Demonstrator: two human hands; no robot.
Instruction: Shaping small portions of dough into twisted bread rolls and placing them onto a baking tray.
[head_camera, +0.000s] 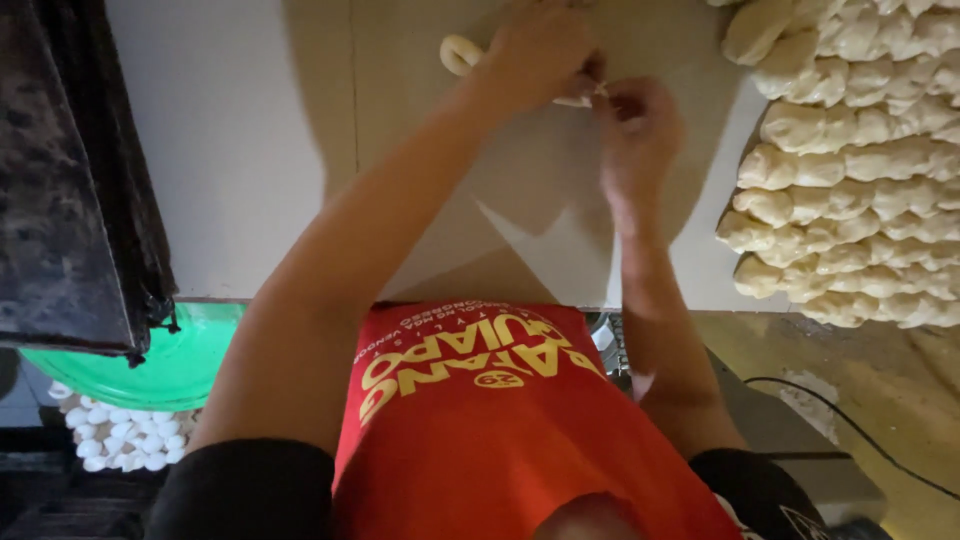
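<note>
A: Status on hands?

B: Both at far end of bench (250, 150); left hand (535, 50) and right hand (640, 135) meeting fingertip to fingertip; pinching a small pale dough piece (578, 98) between them.

A: Grip state?

B: Left curled over the piece, fingers bent down onto it; right closed in a pinch on its near end; neither released.

A: Where exactly is the piece?

B: Right in the gap between the two hands; mostly hidden under left fingers; only a sliver showing; resting on or just above bench, cannot tell which.

A: Long axis?

B: Seems to run across, left hand to right hand; too little visible to be sure.

A: Nearer hand?

B: Equal; both touching; left covering more of it.

A: Anything beside it?

B: One shaped dough ring (460, 52) lying on bench just beyond left wrist, on the outer side; apart from the piece in hand; untouched.

A: Supply?

B: Rows of lumpy dough strips (850, 170) stacked at right side of bench; long axes running across the view; near right hand but not touching; closer to right than to left.

A: Rest?

B: Dark cloth (70, 170) hanging at left; green basin (170, 360) below bench edge; small white pieces (120, 435) under that; well apart from hands.
</note>
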